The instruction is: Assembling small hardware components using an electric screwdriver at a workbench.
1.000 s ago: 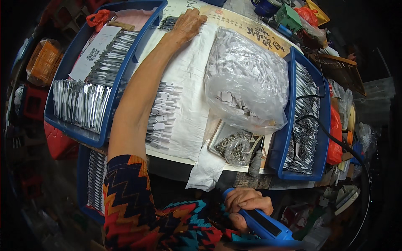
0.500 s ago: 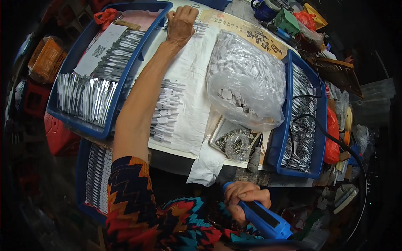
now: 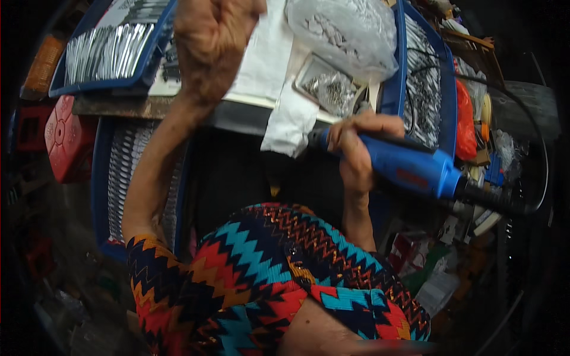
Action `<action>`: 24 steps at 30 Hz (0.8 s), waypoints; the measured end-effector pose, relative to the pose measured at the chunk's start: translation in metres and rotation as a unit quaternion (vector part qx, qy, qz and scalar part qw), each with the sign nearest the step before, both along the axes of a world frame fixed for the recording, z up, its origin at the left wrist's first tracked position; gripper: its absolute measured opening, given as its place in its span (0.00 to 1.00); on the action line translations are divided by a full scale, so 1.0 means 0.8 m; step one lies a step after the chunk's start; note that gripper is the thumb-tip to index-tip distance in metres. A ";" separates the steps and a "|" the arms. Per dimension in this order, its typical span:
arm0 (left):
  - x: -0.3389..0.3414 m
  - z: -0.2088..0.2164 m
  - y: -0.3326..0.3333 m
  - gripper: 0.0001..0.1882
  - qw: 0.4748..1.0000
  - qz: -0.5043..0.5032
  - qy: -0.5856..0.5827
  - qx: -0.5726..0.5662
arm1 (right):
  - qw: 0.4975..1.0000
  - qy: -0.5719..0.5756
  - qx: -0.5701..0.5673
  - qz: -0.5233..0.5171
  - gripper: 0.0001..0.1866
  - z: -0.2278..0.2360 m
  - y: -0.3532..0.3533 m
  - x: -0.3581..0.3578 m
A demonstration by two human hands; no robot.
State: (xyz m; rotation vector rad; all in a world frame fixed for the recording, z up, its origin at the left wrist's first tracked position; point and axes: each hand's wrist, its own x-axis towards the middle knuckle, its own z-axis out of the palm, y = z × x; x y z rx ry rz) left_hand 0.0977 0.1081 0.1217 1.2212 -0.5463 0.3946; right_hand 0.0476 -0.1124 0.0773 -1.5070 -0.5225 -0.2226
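Note:
My right hand [image 3: 362, 142] is wrapped around a blue electric screwdriver [image 3: 404, 163]. The tool lies nearly level past the table's front edge, its narrow end at the left and a black cord at its right end. Raised over the table's left part is my left hand [image 3: 211, 50], curled and smeared by motion. Its fingertips are partly cut off at the top edge, so I cannot tell whether it holds anything. Beside it stands a blue tray [image 3: 142, 83] of shiny metal handles. A white paper [image 3: 291, 124] hangs over the table edge near the screwdriver's tip.
A clear bag [image 3: 380, 41] of small white pieces lies on the table, behind a dish [image 3: 306, 77] of small metal screws. At the right is another blue tray [image 3: 392, 89] of metal pieces. A lower blue tray [image 3: 102, 196] and a red stool [image 3: 62, 139] stand at left.
My left hand has come back from the table's far side and up toward me. My right hand has lifted the screwdriver and levelled it. The view has tipped downward.

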 end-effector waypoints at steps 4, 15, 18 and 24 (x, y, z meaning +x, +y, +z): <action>-0.074 -0.071 -0.055 0.10 0.946 0.021 0.324 0.028 | 0.999 0.001 -0.015 -0.039 0.11 0.001 0.006 0.000; -0.150 -0.134 -0.110 0.21 0.901 -0.163 0.398 -0.048 | 0.993 -0.106 -0.034 -0.041 0.09 -0.019 0.002 0.009; -0.138 -0.135 -0.121 0.21 0.902 -0.126 0.414 -0.008 | 0.994 -0.090 -0.030 -0.051 0.09 -0.014 0.006 0.004; -0.118 -0.156 -0.134 0.16 0.903 -0.106 0.412 -0.052 | 0.997 -0.056 -0.006 -0.044 0.09 -0.011 0.007 0.003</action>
